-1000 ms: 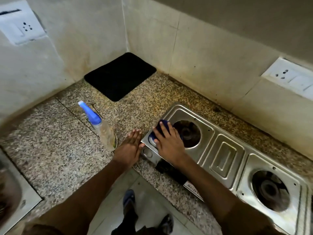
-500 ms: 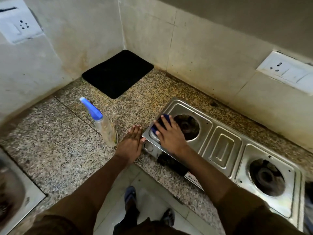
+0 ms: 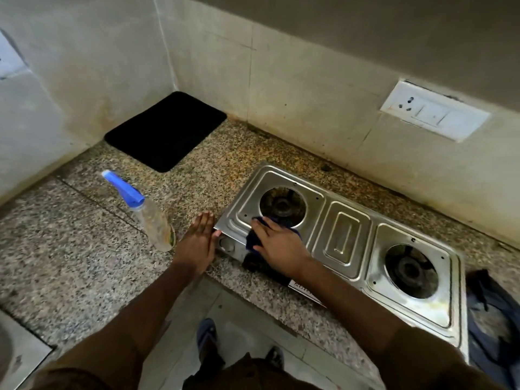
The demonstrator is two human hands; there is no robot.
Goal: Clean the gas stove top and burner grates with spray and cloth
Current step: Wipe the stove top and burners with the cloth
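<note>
Wiping: the right hand (image 3: 277, 246) presses a dark blue cloth (image 3: 254, 239) onto the steel gas stove top (image 3: 342, 239), at the front edge of the left burner well (image 3: 282, 205).
Change: half a second ago the cloth sat on the well's left rim; it has now slid toward the stove's front lip, so the stroke is working round that well.
Right hand: fingers spread nearly flat over the cloth, bearing down rather than bunching it.
Left hand: the left hand (image 3: 198, 243) lies flat and open on the granite counter (image 3: 70, 249), its fingertips against the stove's left corner, holding nothing and still bracing there.
Spray: the spray bottle (image 3: 146, 211) stands just left of that hand, untouched.
Grates: none sit on either burner; I cannot tell where they are.
Right burner well: the right burner well (image 3: 410, 270) shows smears on the steel around it, so it likely awaits wiping.
Elsewhere: a black mat (image 3: 166, 129) lies in the corner, and crumpled dark fabric (image 3: 492, 319) lies right of the stove.
</note>
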